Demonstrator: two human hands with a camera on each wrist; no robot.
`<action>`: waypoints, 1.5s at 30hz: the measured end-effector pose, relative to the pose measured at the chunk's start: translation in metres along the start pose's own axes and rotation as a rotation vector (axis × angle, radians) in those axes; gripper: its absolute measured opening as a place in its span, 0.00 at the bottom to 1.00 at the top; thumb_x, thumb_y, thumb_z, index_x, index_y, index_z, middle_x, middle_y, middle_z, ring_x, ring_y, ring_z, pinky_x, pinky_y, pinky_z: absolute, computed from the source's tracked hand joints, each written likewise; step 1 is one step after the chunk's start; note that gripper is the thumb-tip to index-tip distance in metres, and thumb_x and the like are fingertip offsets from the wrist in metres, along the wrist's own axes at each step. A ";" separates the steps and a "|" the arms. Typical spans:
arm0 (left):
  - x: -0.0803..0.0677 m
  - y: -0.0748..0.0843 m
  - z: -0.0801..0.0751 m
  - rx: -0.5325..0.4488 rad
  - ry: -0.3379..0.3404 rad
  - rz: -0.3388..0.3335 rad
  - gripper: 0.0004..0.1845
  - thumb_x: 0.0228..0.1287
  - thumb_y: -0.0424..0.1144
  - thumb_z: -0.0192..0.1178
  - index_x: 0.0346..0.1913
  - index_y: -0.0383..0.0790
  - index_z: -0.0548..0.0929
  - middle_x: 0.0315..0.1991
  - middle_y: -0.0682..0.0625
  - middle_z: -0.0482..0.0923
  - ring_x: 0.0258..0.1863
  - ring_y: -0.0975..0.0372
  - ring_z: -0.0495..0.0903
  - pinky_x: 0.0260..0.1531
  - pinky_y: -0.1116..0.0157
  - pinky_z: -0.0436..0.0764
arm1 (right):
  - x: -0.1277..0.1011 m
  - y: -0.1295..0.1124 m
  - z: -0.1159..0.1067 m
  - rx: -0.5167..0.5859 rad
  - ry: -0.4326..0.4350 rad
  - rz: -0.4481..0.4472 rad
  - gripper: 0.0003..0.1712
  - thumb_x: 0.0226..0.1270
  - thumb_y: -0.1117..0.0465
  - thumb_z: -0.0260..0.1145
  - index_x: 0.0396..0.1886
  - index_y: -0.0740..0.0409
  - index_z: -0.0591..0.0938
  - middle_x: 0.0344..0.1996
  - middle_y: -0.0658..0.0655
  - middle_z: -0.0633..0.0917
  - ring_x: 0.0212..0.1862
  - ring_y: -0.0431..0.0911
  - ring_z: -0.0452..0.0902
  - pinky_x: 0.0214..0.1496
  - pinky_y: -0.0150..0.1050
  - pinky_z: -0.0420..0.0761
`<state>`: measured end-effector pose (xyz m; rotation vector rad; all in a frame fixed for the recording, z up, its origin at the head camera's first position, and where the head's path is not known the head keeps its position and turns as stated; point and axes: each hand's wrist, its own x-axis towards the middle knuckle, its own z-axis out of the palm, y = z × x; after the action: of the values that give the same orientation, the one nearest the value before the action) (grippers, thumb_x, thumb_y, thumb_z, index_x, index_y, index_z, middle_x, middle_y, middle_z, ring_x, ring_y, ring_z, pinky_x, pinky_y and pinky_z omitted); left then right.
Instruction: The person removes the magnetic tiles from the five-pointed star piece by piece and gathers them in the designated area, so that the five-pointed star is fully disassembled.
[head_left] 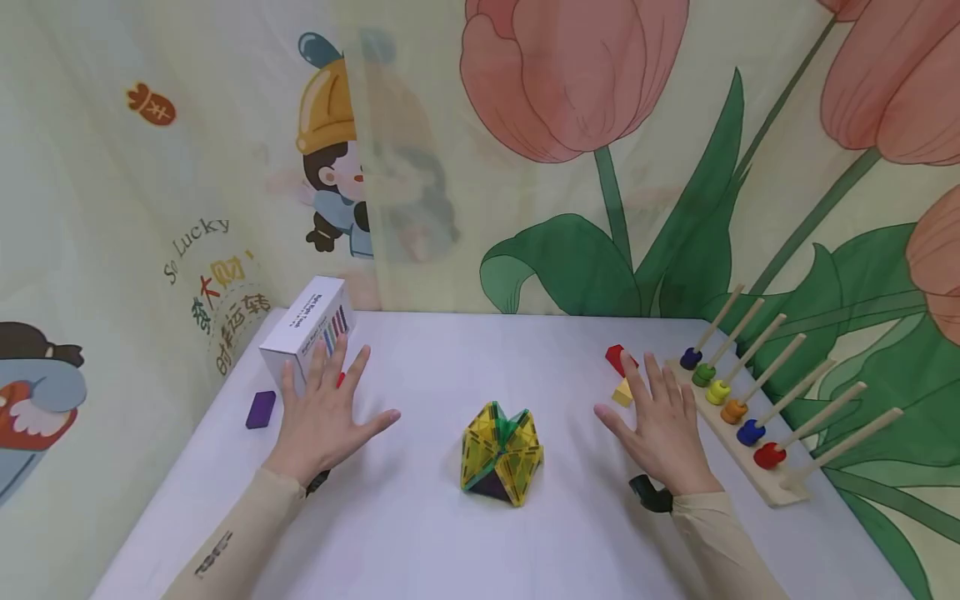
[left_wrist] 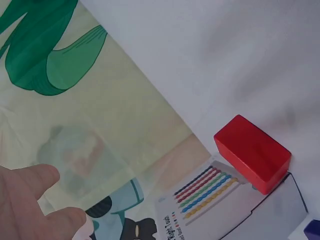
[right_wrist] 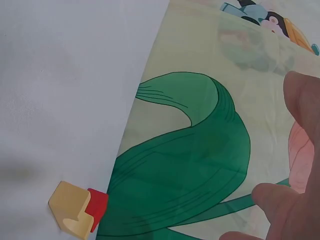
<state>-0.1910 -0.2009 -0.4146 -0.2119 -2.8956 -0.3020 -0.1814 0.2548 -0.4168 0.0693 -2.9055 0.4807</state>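
Bare, both hands are lying flat with fingers spread on the white tabletop (head_left: 420, 533), holding nothing: the left hand (head_left: 321, 417) at nine o'clock, the right hand (head_left: 663, 429) at three o'clock. Between them, a yellow-green magnetic tile ball (head_left: 501, 454) is sitting untouched at centre.

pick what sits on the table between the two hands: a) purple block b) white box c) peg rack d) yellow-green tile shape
d: the tile shape stands midway between the left hand and right hand, both flat on the table; the purple block and white box lie left of the left hand, the peg rack right of the right hand.
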 end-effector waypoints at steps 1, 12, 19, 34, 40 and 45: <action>0.000 0.000 0.000 0.002 -0.004 0.001 0.58 0.60 0.81 0.51 0.85 0.49 0.51 0.86 0.40 0.36 0.85 0.37 0.37 0.75 0.29 0.29 | -0.001 0.001 0.001 -0.001 -0.002 0.003 0.59 0.67 0.26 0.60 0.86 0.46 0.46 0.83 0.71 0.45 0.82 0.75 0.37 0.78 0.77 0.34; 0.019 0.003 0.010 -0.100 -0.106 0.091 0.55 0.65 0.74 0.56 0.85 0.52 0.48 0.87 0.41 0.38 0.85 0.40 0.38 0.76 0.29 0.38 | 0.000 -0.001 0.000 0.029 0.018 -0.006 0.59 0.68 0.31 0.64 0.86 0.48 0.46 0.82 0.72 0.49 0.81 0.75 0.44 0.79 0.76 0.37; 0.032 0.018 0.027 -0.380 -0.297 0.214 0.50 0.66 0.59 0.67 0.84 0.52 0.53 0.84 0.44 0.55 0.82 0.44 0.58 0.76 0.36 0.60 | -0.003 -0.014 0.015 0.140 -0.124 0.005 0.56 0.68 0.38 0.69 0.85 0.50 0.51 0.80 0.69 0.61 0.79 0.69 0.58 0.77 0.75 0.53; 0.040 0.062 0.061 -0.596 -0.491 0.369 0.42 0.60 0.43 0.76 0.76 0.48 0.69 0.68 0.48 0.79 0.64 0.52 0.81 0.68 0.49 0.77 | -0.012 -0.041 0.053 0.268 -0.353 -0.139 0.35 0.62 0.51 0.78 0.68 0.52 0.80 0.58 0.55 0.87 0.61 0.52 0.82 0.66 0.57 0.80; 0.040 0.067 0.063 -0.602 -0.502 0.354 0.34 0.63 0.42 0.74 0.71 0.50 0.75 0.66 0.51 0.81 0.60 0.55 0.82 0.65 0.52 0.80 | -0.007 -0.045 0.061 0.277 -0.339 -0.171 0.28 0.64 0.55 0.77 0.63 0.54 0.83 0.49 0.52 0.90 0.54 0.48 0.85 0.64 0.53 0.82; 0.040 0.069 0.063 -0.601 -0.502 0.351 0.34 0.64 0.41 0.73 0.72 0.50 0.74 0.68 0.50 0.80 0.61 0.55 0.82 0.67 0.52 0.79 | -0.002 -0.042 0.064 0.305 -0.347 -0.172 0.22 0.65 0.59 0.76 0.59 0.53 0.85 0.44 0.50 0.91 0.50 0.46 0.86 0.61 0.51 0.84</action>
<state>-0.2306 -0.1157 -0.4524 -1.0064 -3.0514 -1.1922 -0.1881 0.1943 -0.4638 0.4884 -3.0862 0.9601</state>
